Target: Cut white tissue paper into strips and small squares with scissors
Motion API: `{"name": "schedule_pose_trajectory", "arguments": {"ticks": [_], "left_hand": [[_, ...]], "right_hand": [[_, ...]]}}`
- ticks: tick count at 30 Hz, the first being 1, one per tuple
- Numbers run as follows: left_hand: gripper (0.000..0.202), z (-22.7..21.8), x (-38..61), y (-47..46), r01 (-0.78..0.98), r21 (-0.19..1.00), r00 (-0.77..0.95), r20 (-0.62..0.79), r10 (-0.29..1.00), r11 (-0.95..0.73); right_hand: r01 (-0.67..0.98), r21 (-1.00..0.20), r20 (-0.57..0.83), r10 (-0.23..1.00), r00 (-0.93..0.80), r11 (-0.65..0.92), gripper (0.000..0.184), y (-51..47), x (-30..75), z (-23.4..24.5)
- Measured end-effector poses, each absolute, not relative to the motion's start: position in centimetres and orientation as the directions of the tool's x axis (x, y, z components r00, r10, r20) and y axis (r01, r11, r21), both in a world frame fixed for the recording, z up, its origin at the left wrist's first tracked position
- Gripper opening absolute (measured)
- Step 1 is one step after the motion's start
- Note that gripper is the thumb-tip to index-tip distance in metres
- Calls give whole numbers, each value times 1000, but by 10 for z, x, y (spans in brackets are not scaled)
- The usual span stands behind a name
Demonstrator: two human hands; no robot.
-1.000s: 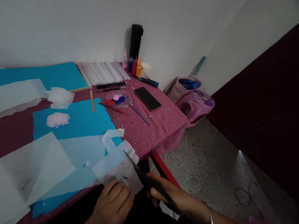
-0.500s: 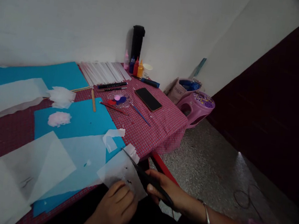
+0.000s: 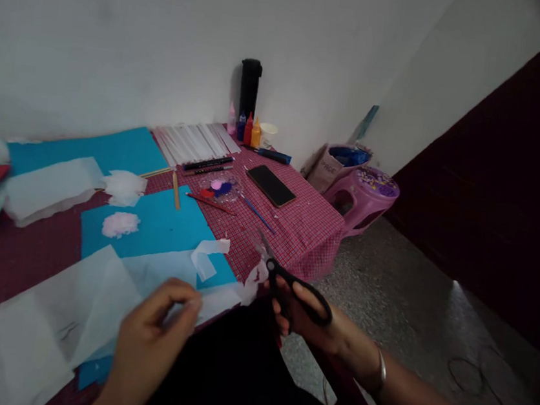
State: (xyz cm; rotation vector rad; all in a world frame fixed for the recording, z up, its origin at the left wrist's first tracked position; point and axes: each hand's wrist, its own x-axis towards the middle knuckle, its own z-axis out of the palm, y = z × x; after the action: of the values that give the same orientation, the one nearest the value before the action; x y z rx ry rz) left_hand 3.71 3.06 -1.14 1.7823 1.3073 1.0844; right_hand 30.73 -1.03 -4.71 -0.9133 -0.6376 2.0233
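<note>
My right hand (image 3: 303, 313) grips a pair of black-handled scissors (image 3: 299, 287), blades up and leftward over the table's near edge. A small crumpled piece of white tissue paper (image 3: 255, 280) sits just left of the scissors. My left hand (image 3: 152, 335) is closed, thumb and forefinger together at the left end of a thin translucent paper (image 3: 220, 299); its grip is partly hidden. A curled paper strip (image 3: 205, 260) rests beyond, on a blue sheet (image 3: 158, 222). Larger translucent sheets (image 3: 56, 321) overlap on the left.
A pale pink fluffy clump (image 3: 120, 225) lies on the blue sheet. Farther back are a paint palette (image 3: 220, 188), a phone (image 3: 270, 185), paper strips (image 3: 193, 144), paint bottles (image 3: 248, 130) and a black cylindrical case (image 3: 249, 89). A pink stool (image 3: 363, 197) stands beyond the table's right edge.
The scissors have swung more upright and their handles have spread. My left hand has moved left and up. The paper between the hands has shifted and looks narrower and crumpled at its right.
</note>
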Motion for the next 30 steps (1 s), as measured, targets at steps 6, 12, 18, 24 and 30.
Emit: {"name": "schedule_pose_trajectory", "arguments": {"ticks": [6, 12, 18, 24, 30], "left_hand": [[23, 40, 6, 74, 370, 929, -234, 120, 965, -26], [14, 32, 9, 48, 834, 479, -57, 568, 821, -274], [16, -40, 29, 10, 683, 206, 397, 701, 593, -701], [16, -77, 48, -1, 654, 225, 425, 680, 597, -722], [19, -80, 47, -5, 690, 226, 414, 656, 631, -687]], "right_hand": [[-557, -661, -312, 860, -404, -502, 46, 7, 320, -39], [-253, -890, -196, 820, -538, -379, 48, -9, 319, -27], [48, -882, -357, 599, -717, -469, 72, -27, 320, -29], [185, -851, -472, 562, -679, -491, 66, -30, 316, -33], [181, -840, -489, 570, -661, -512, 74, -31, 313, -34]]}}
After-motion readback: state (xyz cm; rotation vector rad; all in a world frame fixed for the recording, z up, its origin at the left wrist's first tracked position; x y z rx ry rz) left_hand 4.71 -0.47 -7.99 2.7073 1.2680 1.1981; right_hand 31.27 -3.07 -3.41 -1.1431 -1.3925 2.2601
